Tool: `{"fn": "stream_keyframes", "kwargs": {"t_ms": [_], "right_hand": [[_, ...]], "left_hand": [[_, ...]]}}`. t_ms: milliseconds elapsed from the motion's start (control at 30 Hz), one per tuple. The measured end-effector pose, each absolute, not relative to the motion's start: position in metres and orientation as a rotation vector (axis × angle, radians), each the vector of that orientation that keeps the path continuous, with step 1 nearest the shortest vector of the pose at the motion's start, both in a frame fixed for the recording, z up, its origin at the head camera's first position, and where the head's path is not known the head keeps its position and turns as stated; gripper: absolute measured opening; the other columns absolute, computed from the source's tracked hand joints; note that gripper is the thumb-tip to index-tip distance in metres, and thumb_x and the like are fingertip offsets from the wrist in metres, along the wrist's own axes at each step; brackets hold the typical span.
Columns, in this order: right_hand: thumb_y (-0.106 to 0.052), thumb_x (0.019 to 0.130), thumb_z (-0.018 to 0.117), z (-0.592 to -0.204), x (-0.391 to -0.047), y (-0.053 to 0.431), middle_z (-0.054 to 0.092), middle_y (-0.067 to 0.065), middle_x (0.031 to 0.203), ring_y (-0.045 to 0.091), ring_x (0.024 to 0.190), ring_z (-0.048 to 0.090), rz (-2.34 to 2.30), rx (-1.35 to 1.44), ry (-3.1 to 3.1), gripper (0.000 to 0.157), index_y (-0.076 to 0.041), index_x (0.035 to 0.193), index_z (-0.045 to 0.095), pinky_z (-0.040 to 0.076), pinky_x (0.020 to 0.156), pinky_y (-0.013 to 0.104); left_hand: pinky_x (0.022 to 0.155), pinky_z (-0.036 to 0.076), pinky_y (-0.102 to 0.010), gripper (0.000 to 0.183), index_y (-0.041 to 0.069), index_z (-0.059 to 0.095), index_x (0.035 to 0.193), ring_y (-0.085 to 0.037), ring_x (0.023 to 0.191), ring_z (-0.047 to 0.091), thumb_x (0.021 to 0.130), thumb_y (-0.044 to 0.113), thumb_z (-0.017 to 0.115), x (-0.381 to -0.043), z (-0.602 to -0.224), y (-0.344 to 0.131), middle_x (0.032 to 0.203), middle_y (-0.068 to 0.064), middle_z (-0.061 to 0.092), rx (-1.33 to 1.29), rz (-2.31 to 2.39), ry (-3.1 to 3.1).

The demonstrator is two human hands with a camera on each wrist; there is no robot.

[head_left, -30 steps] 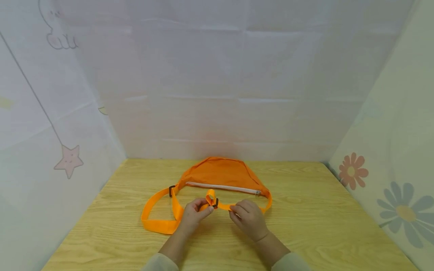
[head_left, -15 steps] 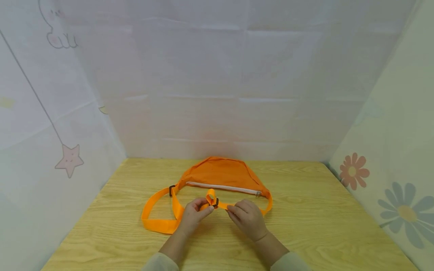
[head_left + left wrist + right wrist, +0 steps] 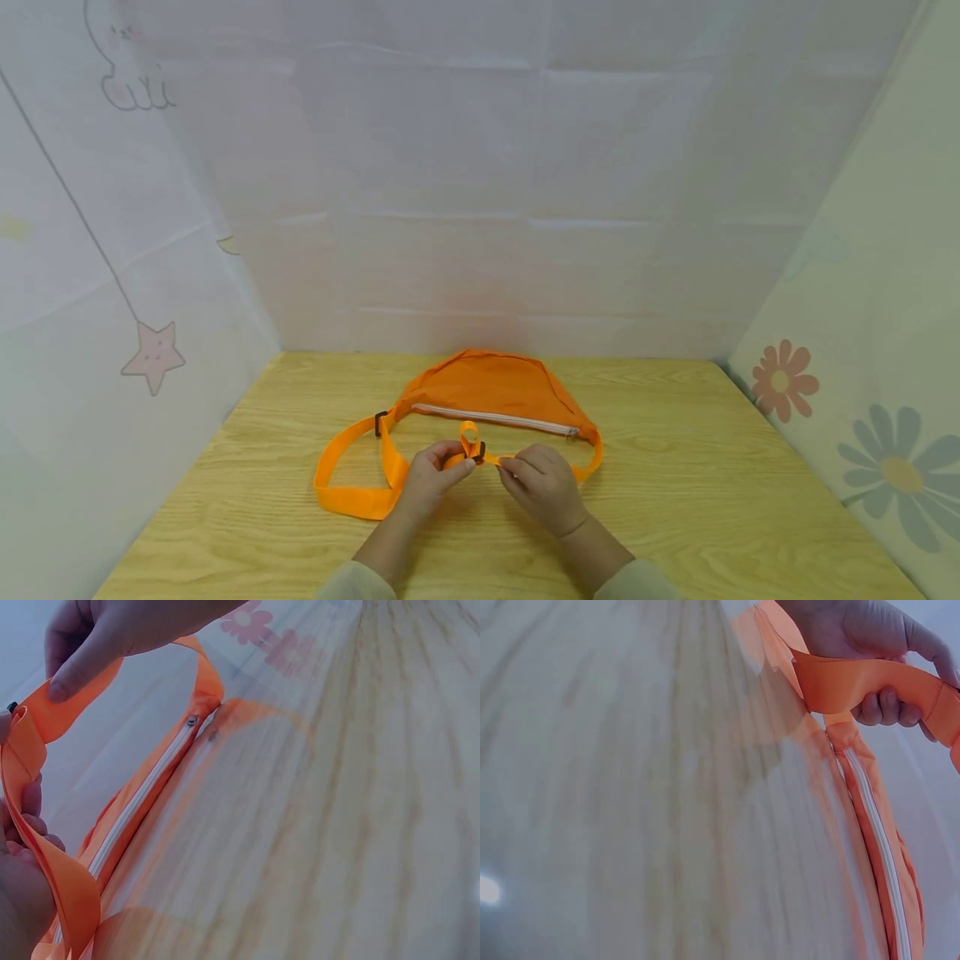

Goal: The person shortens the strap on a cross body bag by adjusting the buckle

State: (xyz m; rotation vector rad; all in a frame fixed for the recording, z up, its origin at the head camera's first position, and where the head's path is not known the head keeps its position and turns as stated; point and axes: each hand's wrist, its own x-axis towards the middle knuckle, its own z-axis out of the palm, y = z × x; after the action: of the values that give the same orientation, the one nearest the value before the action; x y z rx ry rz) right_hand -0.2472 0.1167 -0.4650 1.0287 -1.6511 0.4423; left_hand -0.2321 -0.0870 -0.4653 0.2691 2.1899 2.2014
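Note:
An orange waist bag (image 3: 491,387) with a white zipper (image 3: 495,419) lies on the table. Its orange strap (image 3: 352,500) loops out to the left and forward. My left hand (image 3: 431,483) pinches the strap at a dark buckle (image 3: 481,452), and a small strap loop (image 3: 469,431) stands up beside it. Just right of the buckle, my right hand (image 3: 546,490) pinches the strap between thumb and fingers. In the left wrist view the right thumb (image 3: 71,679) presses on the flat webbing. The right wrist view has the left hand (image 3: 877,637) with webbing running across its fingers.
A second dark buckle (image 3: 380,423) sits on the strap near the bag's left end. The wood-grain table (image 3: 712,500) is enclosed by a pale back sheet (image 3: 487,208) and printed side sheets with a star (image 3: 153,357) and flowers (image 3: 784,380).
My right hand's fingertips have shifted slightly left along the strap, closer to the buckle. The left hand stays nearly still, and the bag has barely moved.

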Motion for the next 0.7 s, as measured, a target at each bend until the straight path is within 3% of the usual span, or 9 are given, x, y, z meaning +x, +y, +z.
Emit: {"fn": "stream_keyframes", "kwargs": {"t_ms": [433, 700], "right_hand": [[-0.020, 0.098, 0.054, -0.4665, -0.2449, 0.1116, 0.059, -0.004, 0.065, 0.007, 0.058, 0.052, 0.439, 1.017, -1.687, 0.029, -0.010, 0.075, 0.069, 0.046, 0.056, 0.019], [-0.034, 0.096, 0.063, -0.4702, -0.2422, 0.1167, 0.068, -0.001, 0.075, 0.013, 0.067, 0.061, 0.647, 0.971, -1.869, 0.029, -0.012, 0.080, 0.072, 0.050, 0.064, 0.026]], "left_hand": [[0.077, 0.050, -0.014, 0.033, -0.012, 0.063, 0.111, -0.009, 0.089, 0.058, 0.088, 0.010, 0.071, -0.2320, -0.4658, -0.0870, 0.106, -0.015, 0.069, 0.277, 2.162, 2.242], [0.078, 0.050, -0.015, 0.033, -0.012, 0.062, 0.114, -0.009, 0.090, 0.058, 0.088, 0.007, 0.070, -0.2324, -0.4649, -0.0876, 0.105, -0.010, 0.068, 0.223, 2.215, 2.187]]}}
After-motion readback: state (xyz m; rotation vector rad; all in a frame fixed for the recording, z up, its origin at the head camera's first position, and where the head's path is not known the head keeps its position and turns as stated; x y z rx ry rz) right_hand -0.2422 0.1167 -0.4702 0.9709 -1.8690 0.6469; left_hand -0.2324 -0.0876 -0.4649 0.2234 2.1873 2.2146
